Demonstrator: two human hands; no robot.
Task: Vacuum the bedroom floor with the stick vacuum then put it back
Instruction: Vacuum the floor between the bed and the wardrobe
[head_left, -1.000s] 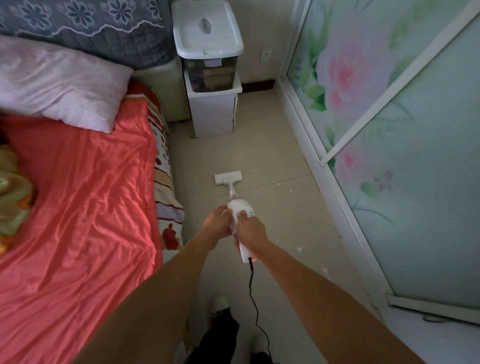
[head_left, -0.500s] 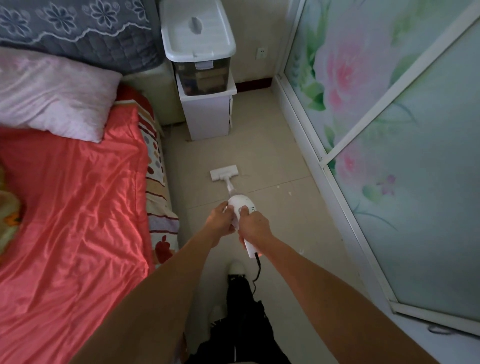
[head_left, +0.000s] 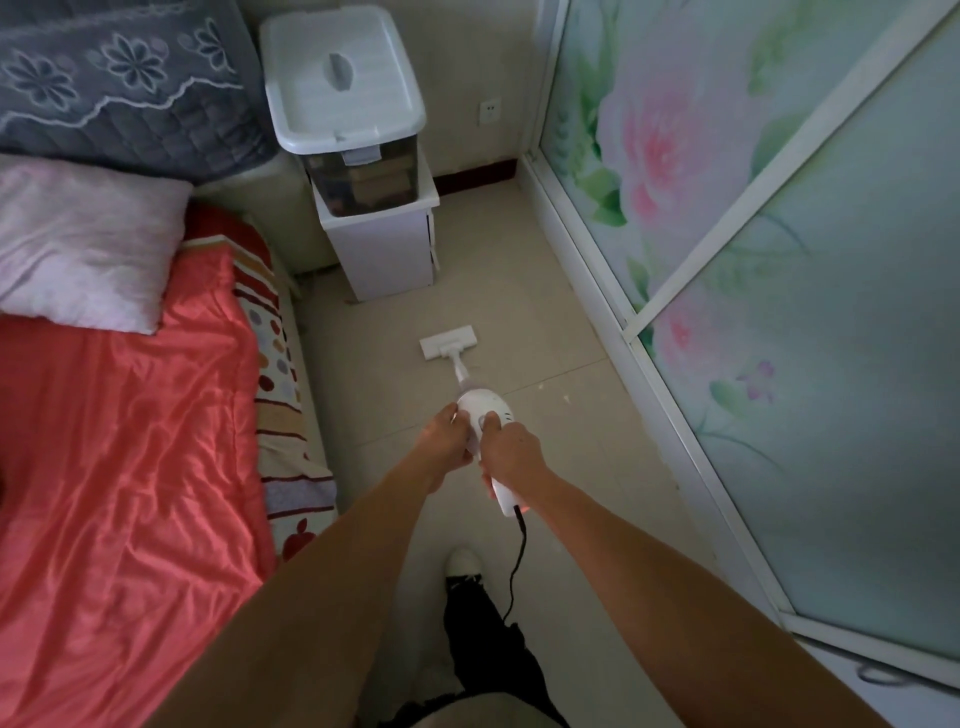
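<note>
Both hands clamped on white vacuum (head_left: 485, 415): left hand (head_left: 447, 439) on body, right hand (head_left: 511, 454) on handle. Head (head_left: 448, 342) flat on floor (head_left: 545, 312) btwn bed (head_left: 130, 415) & glass door (head_left: 779, 260).

The stick vacuum (head_left: 485, 410) has its handle mostly buried under the right hand (head_left: 511, 452) and left hand (head_left: 444, 436). Its black cord (head_left: 517, 566) vanishes behind the dark trouser leg (head_left: 483, 634). The bed (head_left: 124, 467) runs off the frame's left edge.
</note>
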